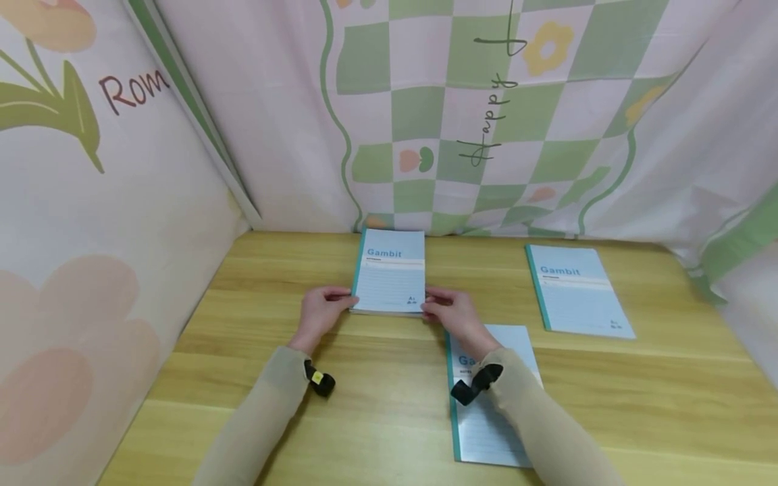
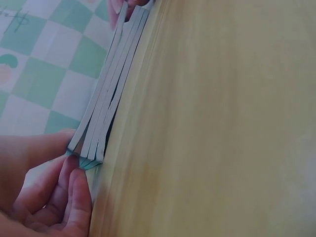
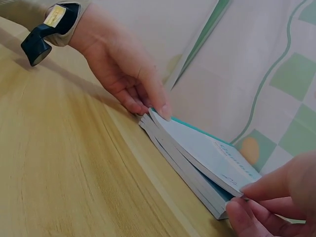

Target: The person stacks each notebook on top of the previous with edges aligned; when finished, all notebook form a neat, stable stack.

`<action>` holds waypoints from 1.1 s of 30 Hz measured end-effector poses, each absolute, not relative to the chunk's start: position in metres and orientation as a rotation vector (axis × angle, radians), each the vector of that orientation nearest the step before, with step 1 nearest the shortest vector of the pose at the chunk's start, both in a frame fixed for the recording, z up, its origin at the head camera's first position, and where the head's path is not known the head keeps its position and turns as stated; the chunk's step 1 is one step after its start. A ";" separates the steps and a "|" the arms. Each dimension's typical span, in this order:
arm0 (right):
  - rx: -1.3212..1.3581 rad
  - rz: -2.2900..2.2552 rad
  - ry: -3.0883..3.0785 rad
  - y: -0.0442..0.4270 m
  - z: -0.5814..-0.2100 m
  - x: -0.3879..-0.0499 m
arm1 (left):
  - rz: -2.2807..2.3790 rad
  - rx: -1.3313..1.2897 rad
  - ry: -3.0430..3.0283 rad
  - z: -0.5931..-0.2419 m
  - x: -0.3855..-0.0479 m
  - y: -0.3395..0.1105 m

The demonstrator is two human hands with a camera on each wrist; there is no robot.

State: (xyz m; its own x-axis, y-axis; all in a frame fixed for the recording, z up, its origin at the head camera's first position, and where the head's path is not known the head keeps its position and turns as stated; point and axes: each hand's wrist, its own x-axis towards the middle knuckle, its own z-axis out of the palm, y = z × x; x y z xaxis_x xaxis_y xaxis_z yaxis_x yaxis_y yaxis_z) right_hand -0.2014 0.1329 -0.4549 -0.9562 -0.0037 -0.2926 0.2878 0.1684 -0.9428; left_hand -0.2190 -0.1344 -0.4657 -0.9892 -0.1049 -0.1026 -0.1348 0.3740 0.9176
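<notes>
Both sets of fingers pinch the near corners of the top notebook [image 1: 389,277], on the far side of the desk [image 1: 377,398]: my left hand [image 1: 321,312] has its thumb on the cover and fingers at the teal spine, my right hand [image 1: 457,316] nips the opposite corner between thumb and fingers. Just below my right fingers, a gap shows under this notebook; the lower notebooks [image 2: 116,84] sit beneath it, edges not quite flush.

Nearer me than the right fingers, another notebook [image 1: 486,428] lies flat, partly covered from my head view by the right sleeve [image 1: 547,428]; I can't tell whether the two touch. Well to the right of those fingers lies the far-right notebook [image 1: 580,290], unobstructed. Black devices [image 1: 322,381] sit at both cuffs, just behind the hands. Beyond the fingers, past the notebooks, a green-and-white checked curtain [image 1: 419,115] hangs along the desk's far edge, and a flowered cloth [image 1: 176,223] stands off to the left.

I read "Gambit" in blue on the top and far-right covers; the nearer one shows only "Ga". Under the brand runs small print, apparently "NOTEBOOK", and a corner mark starts with "A", its rest too small for me. The curtain carries "Happy" written sideways, the left cloth "Rom". I can't make out the yellow sticker on the left device.
</notes>
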 end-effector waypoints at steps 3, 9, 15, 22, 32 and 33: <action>0.287 -1.868 2.213 0.133 -0.455 -0.202 | 1.728 -0.228 2.580 -0.466 -0.220 -0.135; 0.281 -1.859 2.239 0.131 -0.456 -0.203 | 1.720 -0.222 2.586 -0.466 -0.220 -0.138; 0.254 -1.842 2.279 0.130 -0.458 -0.204 | 1.705 -0.216 2.591 -0.467 -0.219 -0.140; 0.197 -1.788 2.325 0.131 -0.460 -0.204 | 1.703 -0.186 2.587 -0.466 -0.218 -0.141; 0.162 -1.754 2.334 0.134 -0.459 -0.201 | 1.697 -0.176 2.580 -0.470 -0.222 -0.140; 0.170 -1.755 2.332 0.134 -0.459 -0.201 | 1.699 -0.180 2.577 -0.470 -0.222 -0.139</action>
